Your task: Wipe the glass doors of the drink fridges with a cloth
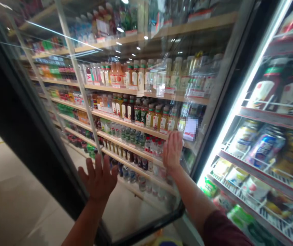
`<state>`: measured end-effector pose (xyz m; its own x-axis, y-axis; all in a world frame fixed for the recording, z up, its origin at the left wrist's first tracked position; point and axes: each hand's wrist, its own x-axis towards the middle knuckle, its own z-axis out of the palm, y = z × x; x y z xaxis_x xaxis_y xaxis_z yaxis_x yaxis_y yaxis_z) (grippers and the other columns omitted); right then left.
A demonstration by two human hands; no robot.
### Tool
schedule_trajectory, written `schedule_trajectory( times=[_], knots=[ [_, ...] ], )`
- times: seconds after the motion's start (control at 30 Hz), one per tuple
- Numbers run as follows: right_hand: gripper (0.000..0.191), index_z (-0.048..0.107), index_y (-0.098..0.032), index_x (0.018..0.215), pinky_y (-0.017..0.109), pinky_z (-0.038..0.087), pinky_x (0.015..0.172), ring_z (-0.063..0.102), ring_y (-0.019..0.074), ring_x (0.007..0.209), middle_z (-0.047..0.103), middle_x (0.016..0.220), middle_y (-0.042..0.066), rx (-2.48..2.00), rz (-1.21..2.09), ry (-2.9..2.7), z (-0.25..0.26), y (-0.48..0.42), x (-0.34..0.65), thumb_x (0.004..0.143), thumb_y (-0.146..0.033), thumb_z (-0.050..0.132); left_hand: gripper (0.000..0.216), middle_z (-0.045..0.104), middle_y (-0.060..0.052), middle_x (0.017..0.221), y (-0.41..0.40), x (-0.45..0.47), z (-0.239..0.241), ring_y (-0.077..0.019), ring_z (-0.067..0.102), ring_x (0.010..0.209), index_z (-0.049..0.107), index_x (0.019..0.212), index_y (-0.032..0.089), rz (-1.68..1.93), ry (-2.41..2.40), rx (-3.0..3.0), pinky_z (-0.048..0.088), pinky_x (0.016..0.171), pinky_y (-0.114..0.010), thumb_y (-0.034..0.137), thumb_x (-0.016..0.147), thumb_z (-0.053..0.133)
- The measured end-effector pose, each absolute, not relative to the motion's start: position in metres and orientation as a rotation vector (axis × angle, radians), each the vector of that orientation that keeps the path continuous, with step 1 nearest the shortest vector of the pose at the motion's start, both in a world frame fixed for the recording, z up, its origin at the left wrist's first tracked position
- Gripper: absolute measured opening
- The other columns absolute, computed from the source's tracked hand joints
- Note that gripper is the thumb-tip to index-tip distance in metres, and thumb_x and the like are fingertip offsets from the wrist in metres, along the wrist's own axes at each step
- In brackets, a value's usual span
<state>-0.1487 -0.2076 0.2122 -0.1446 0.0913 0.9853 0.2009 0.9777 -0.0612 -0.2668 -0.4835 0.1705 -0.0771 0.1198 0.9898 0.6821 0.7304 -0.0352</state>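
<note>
Both my hands press flat against the glass door (125, 112) of a drinks cooler, which stands swung open. My left hand (98, 179) is spread open on the lower part of the glass near its black frame (159, 223). My right hand (172, 149) lies open, fingers together, higher up near the door's hinge side. Neither hand holds anything. Rows of bottled drinks (146, 116) on shop shelves show in the glass; I cannot tell whether they are seen through it or reflected.
To the right the lit cooler interior holds white wire racks (269, 164) with cans and bottles (266, 147). A bright light strip (238, 102) runs along the cooler's edge. A beige tiled floor (13, 191) lies at the left.
</note>
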Motion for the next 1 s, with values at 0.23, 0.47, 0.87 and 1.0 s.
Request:
schedule_trajectory(
  times=[0.23,0.47,0.87,1.0],
  knots=[
    [0.060,0.016,-0.017,0.166,0.069,0.033,0.121,0.029,0.0315,0.157,0.038,0.163,0.024,-0.525,0.139,-1.351,0.169,-0.136,-0.127,0.108,-0.029,0.023,0.080,0.038,-0.023,0.162,-0.481,-0.258,0.175,-0.0374,0.017,0.159,0.028,0.164,0.019,-0.498,-1.570,-0.677,0.010,0.125,-0.066,0.029,0.094,0.066],
    [0.062,0.009,-0.019,0.166,0.070,0.027,0.122,0.018,0.0309,0.160,0.027,0.169,0.022,-0.551,0.209,-1.378,0.200,-0.199,-0.161,0.108,-0.030,0.025,0.075,0.035,-0.018,0.165,-0.480,-0.265,0.176,-0.0375,0.019,0.158,0.030,0.163,0.024,-0.568,-1.559,-0.697,0.009,0.126,-0.065,0.030,0.096,0.063],
    [0.061,0.016,-0.026,0.166,0.047,0.039,0.124,0.029,0.0235,0.158,0.030,0.170,0.008,0.446,0.487,-2.169,0.211,-0.336,-0.155,0.108,-0.034,0.035,0.059,0.035,-0.013,0.166,-0.474,-0.235,0.195,-0.0241,0.019,0.159,0.023,0.165,0.019,-0.656,-1.508,-1.041,0.014,0.131,-0.046,0.028,0.107,0.034],
    [0.057,0.021,-0.028,0.165,0.049,0.038,0.123,0.033,0.0216,0.156,0.034,0.168,0.011,0.090,0.376,-1.881,0.217,-0.280,-0.148,0.108,-0.022,0.031,0.060,0.061,-0.013,0.146,-0.464,-0.236,0.195,-0.0209,0.020,0.158,0.036,0.160,0.020,-0.544,-1.559,-0.880,0.013,0.131,-0.045,0.028,0.103,0.054]
  ],
)
